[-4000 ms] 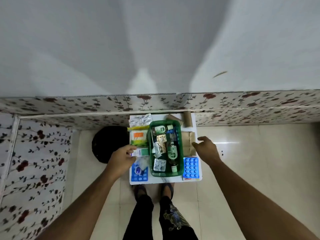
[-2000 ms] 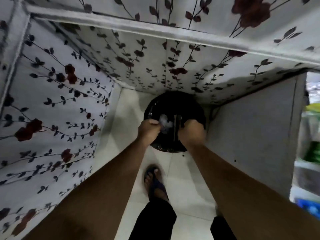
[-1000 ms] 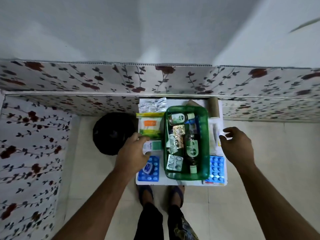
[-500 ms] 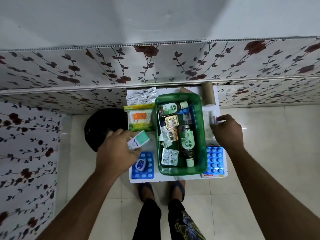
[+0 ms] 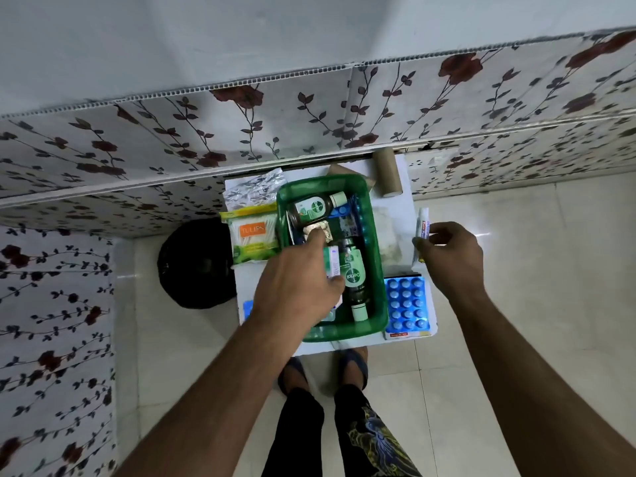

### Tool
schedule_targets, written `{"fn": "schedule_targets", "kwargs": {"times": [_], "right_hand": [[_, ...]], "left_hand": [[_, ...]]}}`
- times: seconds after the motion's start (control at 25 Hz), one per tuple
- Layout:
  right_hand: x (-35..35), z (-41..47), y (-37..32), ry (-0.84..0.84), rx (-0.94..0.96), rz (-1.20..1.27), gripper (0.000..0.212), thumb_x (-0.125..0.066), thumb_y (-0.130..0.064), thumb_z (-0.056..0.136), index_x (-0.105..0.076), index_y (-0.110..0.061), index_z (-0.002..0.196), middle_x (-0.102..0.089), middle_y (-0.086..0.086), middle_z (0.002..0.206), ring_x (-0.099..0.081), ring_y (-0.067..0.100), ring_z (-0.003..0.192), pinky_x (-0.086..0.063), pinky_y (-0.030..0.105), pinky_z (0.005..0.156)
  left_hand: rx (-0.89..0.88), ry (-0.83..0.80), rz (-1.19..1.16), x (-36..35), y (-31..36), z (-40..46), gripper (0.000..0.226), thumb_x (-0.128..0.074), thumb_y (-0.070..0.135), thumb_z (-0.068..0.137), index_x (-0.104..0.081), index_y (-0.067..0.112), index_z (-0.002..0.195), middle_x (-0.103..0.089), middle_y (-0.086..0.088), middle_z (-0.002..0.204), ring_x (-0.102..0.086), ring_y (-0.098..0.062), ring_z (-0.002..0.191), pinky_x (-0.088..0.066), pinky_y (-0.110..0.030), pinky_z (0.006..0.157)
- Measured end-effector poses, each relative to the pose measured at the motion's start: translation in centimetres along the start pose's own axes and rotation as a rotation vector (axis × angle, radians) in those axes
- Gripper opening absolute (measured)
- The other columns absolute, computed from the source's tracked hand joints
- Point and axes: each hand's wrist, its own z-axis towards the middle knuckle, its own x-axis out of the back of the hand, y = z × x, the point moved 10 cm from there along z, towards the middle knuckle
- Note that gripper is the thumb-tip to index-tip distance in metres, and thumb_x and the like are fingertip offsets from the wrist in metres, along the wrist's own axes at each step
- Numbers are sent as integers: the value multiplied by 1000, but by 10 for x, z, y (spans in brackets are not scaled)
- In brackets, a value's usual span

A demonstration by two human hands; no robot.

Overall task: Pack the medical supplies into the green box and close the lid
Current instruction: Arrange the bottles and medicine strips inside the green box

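Note:
The open green box (image 5: 373,235) stands on a small white table (image 5: 407,187). Inside it lie two brown antiseptic bottles (image 5: 313,210) (image 5: 354,280) with green labels and a foil blister strip (image 5: 318,230). My left hand (image 5: 299,287) reaches over the box and grips a small white-and-green carton (image 5: 333,261) above its middle. At the table's right edge my right hand (image 5: 447,256) pinches a small white tube (image 5: 423,228). No lid is visible.
Left of the box lie a cotton bud pack (image 5: 253,237) and a silver foil packet (image 5: 253,191). A blue blister sheet (image 5: 406,304) sits at the right front and a cardboard roll (image 5: 387,172) behind. A black round bin (image 5: 194,263) stands on the floor at the left.
My left hand has carried the white-and-green carton from left of the box to over its inside. My right hand now holds the white tube at the table's right edge.

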Motion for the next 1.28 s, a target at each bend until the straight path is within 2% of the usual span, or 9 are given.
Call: {"fn": "schedule_targets", "kwargs": {"times": [0.08, 0.28, 0.56, 0.72, 0.8, 0.88, 0.96, 1.04, 1.28], "right_hand": [[3, -4, 2, 9, -5, 43, 17, -71, -26, 79, -63, -24, 93, -63, -17, 78, -61, 5, 73, -42, 22, 62], [6, -9, 8, 12, -33, 104, 19, -73, -26, 80, -63, -24, 96, -64, -16, 77, -60, -2, 69, -40, 16, 58], [18, -20, -12, -13, -26, 195, 21, -73, -24, 82, -64, -26, 101, -68, -11, 82, -67, 7, 71, -59, 40, 72], [23, -55, -50, -45, 42, 236, 21, -75, -23, 81, -66, -29, 100, -70, -14, 80, -68, -1, 66, -58, 26, 60], [12, -82, -67, -110, 83, 231, 24, -77, -23, 81, -67, -27, 102, -72, -14, 79, -69, -2, 64, -56, 21, 53], [-10, -105, -81, -181, 144, 115, 28, -75, -23, 81, -65, -27, 107, -72, -13, 81, -70, 3, 67, -56, 27, 54], [-41, -121, -91, -239, 255, -168, 30, -71, -21, 82, -60, -22, 110, -72, -4, 86, -69, 19, 76, -46, 28, 58], [-73, -128, -91, -299, 326, -405, 29, -68, -14, 81, -55, -15, 108, -69, 6, 91, -66, 29, 83, -35, 30, 58], [-111, -120, -83, -336, 355, -587, 34, -66, -5, 75, -48, -11, 102, -67, 10, 91, -67, 34, 80, -36, 30, 59]], "left_hand": [[48, -93, 124, -27, -3, 8, 59, -77, 33, 76, -46, 12, 121, -48, 0, 65, -51, -25, 65, -36, -31, 56], [98, -221, 202, -57, -8, 17, 45, -81, 18, 73, -59, 8, 111, -67, -12, 97, -66, -32, 87, -39, -32, 59], [33, -256, 447, -55, 0, 17, 15, -77, 9, 78, -66, 5, 87, -67, -12, 88, -67, -29, 78, -41, -34, 55], [-4, -254, 478, -46, 7, 16, 11, -74, 4, 79, -63, 6, 79, -66, -11, 85, -66, -29, 75, -41, -34, 54], [-19, -239, 423, -40, 7, 13, 25, -73, 4, 80, -53, 10, 66, -62, -8, 76, -61, -26, 66, -44, -34, 55], [-46, -139, 258, -16, 0, 13, 20, -72, 10, 82, -58, 11, 68, -61, -5, 71, -60, -19, 62, -52, -32, 59], [-68, 121, 12, 31, -18, 10, 5, -69, 18, 85, -71, 15, 88, -67, 3, 79, -60, -8, 63, -48, -21, 61], [-50, 351, -242, 67, -49, -3, 11, -64, 20, 85, -72, 21, 93, -67, 11, 79, -57, 4, 64, -42, -16, 61], [96, 298, -370, 32, -118, -8, 12, -63, 11, 86, -72, 18, 91, -69, 8, 81, -63, -9, 65, -50, -27, 66]]}}
